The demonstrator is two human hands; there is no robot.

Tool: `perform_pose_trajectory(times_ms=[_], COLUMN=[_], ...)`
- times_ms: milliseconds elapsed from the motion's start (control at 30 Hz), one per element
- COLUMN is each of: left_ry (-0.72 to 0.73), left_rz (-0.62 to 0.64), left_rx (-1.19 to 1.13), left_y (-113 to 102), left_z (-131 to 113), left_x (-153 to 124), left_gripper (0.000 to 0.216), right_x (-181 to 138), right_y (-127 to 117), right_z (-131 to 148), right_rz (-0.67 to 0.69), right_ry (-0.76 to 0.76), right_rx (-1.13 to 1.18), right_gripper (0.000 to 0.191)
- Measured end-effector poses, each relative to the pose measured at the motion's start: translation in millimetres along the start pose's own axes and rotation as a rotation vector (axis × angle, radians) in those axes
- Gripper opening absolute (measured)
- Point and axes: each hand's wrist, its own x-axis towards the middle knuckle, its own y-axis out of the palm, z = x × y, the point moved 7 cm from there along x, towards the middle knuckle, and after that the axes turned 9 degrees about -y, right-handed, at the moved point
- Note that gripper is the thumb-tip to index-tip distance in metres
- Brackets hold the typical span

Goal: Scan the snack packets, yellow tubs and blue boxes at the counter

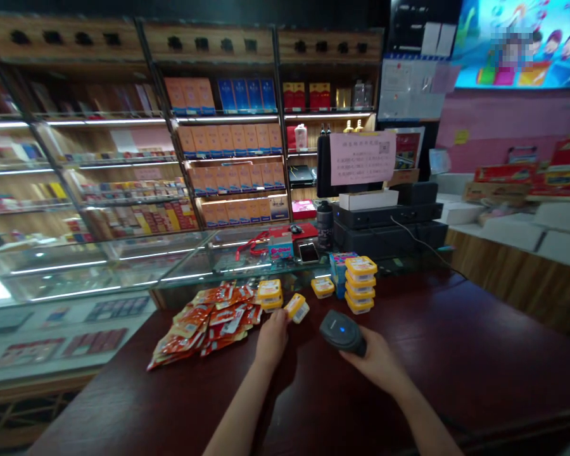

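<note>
Item one: yellow packet (297, 308), pinched at the fingertips of your left grip (272, 339), over the bench (456, 354). Item two: scanner (342, 330), clamped in your right grip (377, 362), just right of the packet.

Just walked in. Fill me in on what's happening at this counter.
A person stands at a dark red wooden counter. The left hand pinches a small yellow-lidded plastic pack, tilted up off the counter. The right hand has its grip closed around a black handheld barcode scanner with a blue light, aimed toward that pack. A stack of yellow packs stands behind, and a pile of red-orange foil sachets lies to the left.
</note>
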Motion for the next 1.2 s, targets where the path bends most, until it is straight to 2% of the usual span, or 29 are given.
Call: perform_pose_trajectory(times_ms=[167, 300, 533, 900, 1067, 1200], left_ry=[-0.019, -0.006, 0.018, 0.041, 0.036, 0.055], left_rz=[-0.006, -0.043, -0.070, -0.093, -0.103, -0.079], left_rx=[-0.034, -0.060, -0.111, -0.098, -0.116, -0.125], left_y=[-1, -2, 0, -1, -1, 2], left_z=[14, 12, 9, 8, 9, 10], left_x=[-10, -12, -11, -12, -13, -13], left_gripper=[0.013, 0.010, 0.014, 0.015, 0.016, 0.016], right_x=[-5, -11, -12, -8, -4, -2], right_y=[15, 16, 16, 18, 13, 14], right_z=[19, 25, 20, 19, 22, 11], right_rz=[0.086, 0.075, 0.100, 0.131, 0.204, 0.212], right_ry=[0.031, 0.051, 0.089, 0.058, -0.008, -0.117], right_rx=[-0.089, -0.111, -0.140, -0.214, -0.505, -0.679], right_gripper=[0.035, 0.032, 0.032, 0.028, 0.022, 0.025])
